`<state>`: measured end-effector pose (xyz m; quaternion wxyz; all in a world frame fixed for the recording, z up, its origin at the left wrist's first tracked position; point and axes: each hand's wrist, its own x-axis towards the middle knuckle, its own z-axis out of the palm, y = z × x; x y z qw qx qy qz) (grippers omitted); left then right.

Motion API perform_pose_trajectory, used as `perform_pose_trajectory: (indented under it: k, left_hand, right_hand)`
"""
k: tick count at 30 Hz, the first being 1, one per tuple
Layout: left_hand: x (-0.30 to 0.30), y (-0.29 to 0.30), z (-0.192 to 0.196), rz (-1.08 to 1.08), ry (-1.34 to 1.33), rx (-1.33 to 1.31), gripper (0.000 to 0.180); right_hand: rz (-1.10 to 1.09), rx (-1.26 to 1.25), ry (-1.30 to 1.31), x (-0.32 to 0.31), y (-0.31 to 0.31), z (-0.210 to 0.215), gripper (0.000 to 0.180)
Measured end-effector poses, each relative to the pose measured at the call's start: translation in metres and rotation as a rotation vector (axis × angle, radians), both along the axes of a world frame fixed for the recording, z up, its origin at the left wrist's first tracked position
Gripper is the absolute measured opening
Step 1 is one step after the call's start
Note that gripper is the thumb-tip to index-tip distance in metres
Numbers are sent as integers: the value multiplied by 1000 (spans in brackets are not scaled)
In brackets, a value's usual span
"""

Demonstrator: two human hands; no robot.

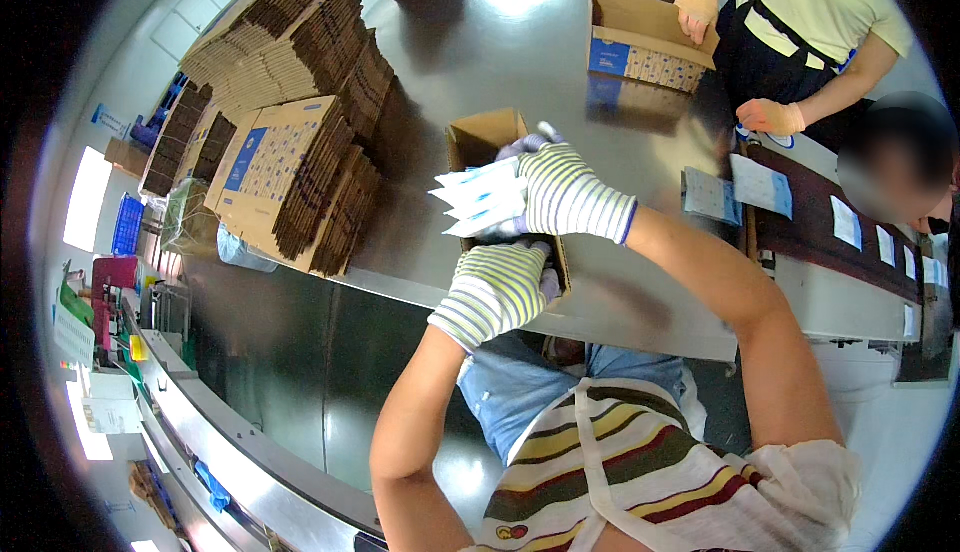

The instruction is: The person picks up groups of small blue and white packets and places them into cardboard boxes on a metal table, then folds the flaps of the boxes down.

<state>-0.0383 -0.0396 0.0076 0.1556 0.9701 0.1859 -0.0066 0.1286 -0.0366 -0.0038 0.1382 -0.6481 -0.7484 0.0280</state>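
Note:
My right hand, in a striped glove, grips a fanned stack of white and blue packets over an open cardboard box on the steel table. My left hand, also gloved, reaches down into the near end of that box; its fingers are hidden inside, so whether it holds anything cannot be seen.
Stacks of flattened cartons lie to the left on the steel table. A person at the far right holds another open box. A dark conveyor belt carrying packets runs on the right. A metal rail passes lower left.

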Motion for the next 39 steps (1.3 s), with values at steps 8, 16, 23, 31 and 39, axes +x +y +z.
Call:
perform_pose_trajectory:
  k: [8,16,23,31,39]
  left_hand:
    - [40,66,44,152,-530,154,20]
    - [89,101,-20,45,388,357,33]
    - [76,107,-20,-57,686,19,37]
    - [41,76,2,-90,543,7,37]
    - [32,33,-1,74,429,246,38]
  right_hand:
    - [58,-325,-256,8,-10,30,93]
    - [342,17,217,-33,-92,40,59]
    - [248,10,99,-59,-113,-3,33]
    - [346,166,19,-67,-103,-25,31]
    - [360,574,383,-39,-117,-23,35]
